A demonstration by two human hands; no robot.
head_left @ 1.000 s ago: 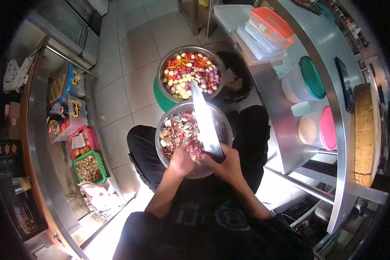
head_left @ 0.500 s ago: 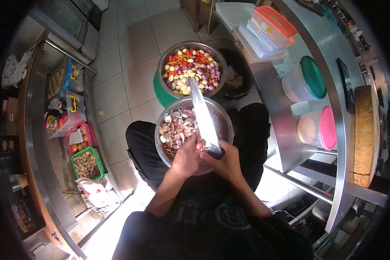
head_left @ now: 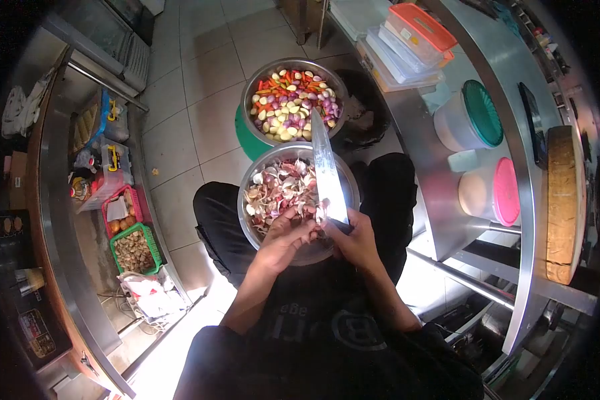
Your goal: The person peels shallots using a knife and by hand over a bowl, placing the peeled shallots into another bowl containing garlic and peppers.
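My right hand [head_left: 357,241] is closed round the dark handle of a large kitchen knife [head_left: 328,175], its broad blade pointing away from me. Between the fingertips of my left hand [head_left: 281,244] is a small pinkish-white bulb [head_left: 321,212], close to the base of the blade; whether it is garlic or shallot I cannot tell. Both hands are over the near side of a steel bowl [head_left: 245,230] in my lap. Papery skins and unpeeled bulbs [head_left: 280,190] fill much of it. Just beyond stands a second steel bowl [head_left: 249,100] with peeled garlic, shallots and red chillies [head_left: 297,107].
A green support [head_left: 241,137] shows under the far bowl. Left, a low shelf holds a green basket [head_left: 155,248] and a pink basket [head_left: 139,205]. Right, a steel shelf carries lidded tubs [head_left: 457,127] and plastic boxes [head_left: 407,57]; a thick wooden board [head_left: 559,207] lies above.
The knife has shifted right and its blade stands more upright. My left hand has opened out slightly from the right, and the small bulb shows more clearly at its fingertips.
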